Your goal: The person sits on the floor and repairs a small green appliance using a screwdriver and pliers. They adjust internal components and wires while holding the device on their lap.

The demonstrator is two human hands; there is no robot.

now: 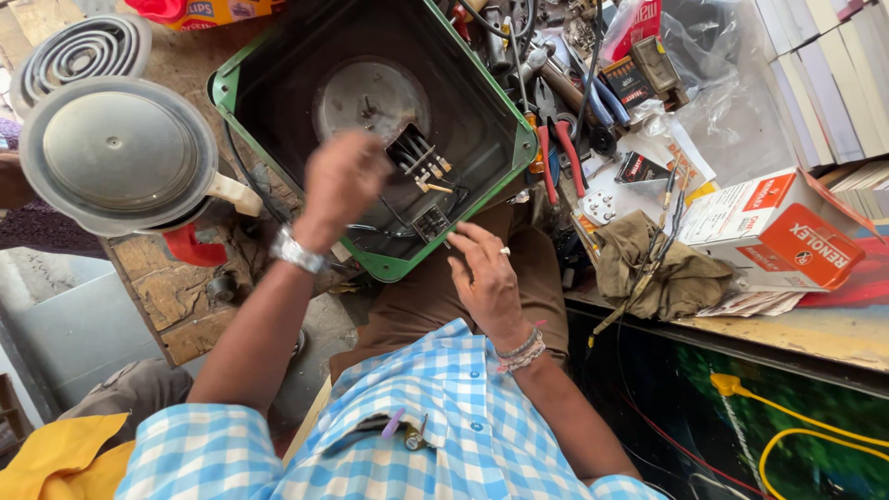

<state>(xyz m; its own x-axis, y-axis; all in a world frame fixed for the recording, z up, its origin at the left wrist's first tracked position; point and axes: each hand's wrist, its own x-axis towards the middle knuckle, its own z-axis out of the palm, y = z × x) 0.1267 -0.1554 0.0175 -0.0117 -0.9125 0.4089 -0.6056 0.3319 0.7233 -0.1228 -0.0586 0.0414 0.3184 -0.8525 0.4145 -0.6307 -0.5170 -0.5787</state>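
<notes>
On a cluttered workbench, the green-rimmed stove base (370,102) lies upturned on the person's lap, its terminal block (419,159) just right of the loosely curled, blurred left hand (341,181), whose grip I cannot tell; the open, empty right hand (486,273) sits below it.

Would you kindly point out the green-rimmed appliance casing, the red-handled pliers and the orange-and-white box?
green-rimmed appliance casing (278,102), head view, dark inner floor.
red-handled pliers (567,153), head view, one red handle.
orange-and-white box (787,236), head view, orange side face.

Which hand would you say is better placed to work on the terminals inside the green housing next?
Probably the left hand: it is already inside the green housing, right beside the terminals. The right hand rests open at the housing's near edge, farther away.
</notes>
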